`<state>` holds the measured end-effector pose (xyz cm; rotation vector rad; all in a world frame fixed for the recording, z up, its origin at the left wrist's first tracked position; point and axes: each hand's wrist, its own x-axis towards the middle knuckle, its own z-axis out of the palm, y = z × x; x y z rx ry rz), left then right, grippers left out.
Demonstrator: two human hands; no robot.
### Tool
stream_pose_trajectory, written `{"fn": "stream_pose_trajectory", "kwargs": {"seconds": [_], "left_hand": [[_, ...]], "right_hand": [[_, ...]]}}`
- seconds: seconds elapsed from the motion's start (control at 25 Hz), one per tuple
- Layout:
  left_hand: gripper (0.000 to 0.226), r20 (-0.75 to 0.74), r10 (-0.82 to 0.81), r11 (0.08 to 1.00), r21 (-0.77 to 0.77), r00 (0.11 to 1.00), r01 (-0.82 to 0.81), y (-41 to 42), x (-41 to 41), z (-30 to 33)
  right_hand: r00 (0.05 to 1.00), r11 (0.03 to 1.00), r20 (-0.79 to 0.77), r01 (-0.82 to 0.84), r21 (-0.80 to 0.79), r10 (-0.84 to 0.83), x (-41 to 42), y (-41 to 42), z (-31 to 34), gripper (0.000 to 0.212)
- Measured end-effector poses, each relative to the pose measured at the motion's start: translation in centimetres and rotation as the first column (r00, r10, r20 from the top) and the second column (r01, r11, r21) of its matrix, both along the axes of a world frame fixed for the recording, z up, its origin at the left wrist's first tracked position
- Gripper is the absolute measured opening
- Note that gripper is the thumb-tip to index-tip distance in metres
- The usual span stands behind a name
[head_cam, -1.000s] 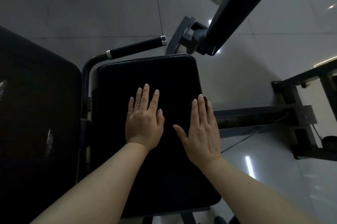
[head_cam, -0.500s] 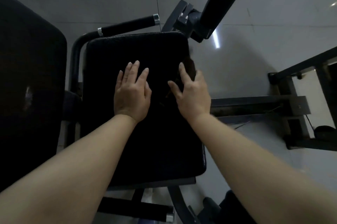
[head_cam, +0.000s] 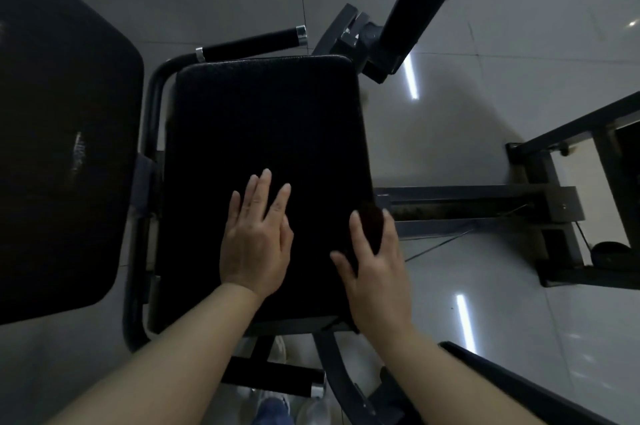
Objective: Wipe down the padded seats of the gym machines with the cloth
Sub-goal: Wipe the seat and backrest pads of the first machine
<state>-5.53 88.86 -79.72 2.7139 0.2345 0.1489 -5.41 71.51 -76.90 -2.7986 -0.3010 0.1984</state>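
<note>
Black padding filled the far left of the scene, where a large back pad (head_cam: 59, 134) stood just beside the seat, with a dark metal frame tube (head_cam: 147, 134) running between the two. The padded seat (head_cam: 266, 127) lay in the middle, its textured black cover dim under the poor light. The left hand (head_cam: 258, 248) rested flat on the near half of the seat, palm down, fingers straight and slightly spread. To its right, at the seat's right edge, the right hand (head_cam: 375, 262) gripped a dark cloth (head_cam: 372, 222), the fingers curled round it and the thumb stretched out to the left; the bunched cloth showed between the fingers and sat on or just over the seat edge, which of the two could not be told. Beyond the seat's far edge lay a black handle grip (head_cam: 249, 44) with chrome ends. Farther right, a dark machine frame (head_cam: 485, 203) crossed the glossy grey tiled floor (head_cam: 519, 44).
</note>
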Motion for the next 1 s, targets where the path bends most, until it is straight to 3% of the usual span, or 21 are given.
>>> {"fn": "stream_pose_trajectory", "kwargs": {"seconds": [0.12,0.28,0.4,0.64,0.76,1.0], "left_hand": [[0.047,0.024,-0.008,1.0,-0.021,1.0,0.009,0.4,0.7,-0.4],[0.047,0.06,-0.009,1.0,0.009,0.998,0.009,0.3,0.9,-0.8],[0.047,0.078,-0.005,0.999,-0.031,0.997,0.007,0.4,1.0,-0.6],[0.045,0.055,0.003,0.997,-0.079,0.998,0.001,0.5,0.6,-0.3],[0.046,0.035,-0.004,0.998,-0.067,0.999,0.006,0.3,0.5,-0.1],[0.047,-0.001,-0.007,1.0,-0.03,1.0,0.006,0.9,-2.9,-0.3]], "right_hand": [[1.0,0.999,-0.022,0.005,0.037,-0.004,8.0,2.1,0.1,0.064],[0.997,0.999,-0.076,-0.003,-0.039,0.0,14.9,4.6,0.4,0.069],[0.999,0.997,-0.054,-0.001,-0.072,-0.003,12.7,4.0,0.4,0.07],[0.997,0.997,0.061,0.046,-0.058,-0.042,-0.6,0.4,-0.2,0.068],[0.996,0.995,0.038,0.08,-0.065,-0.077,-4.8,-0.5,-0.7,0.063],[0.994,0.997,-0.069,0.079,-0.023,-0.08,4.9,1.6,0.4,0.065]]}}
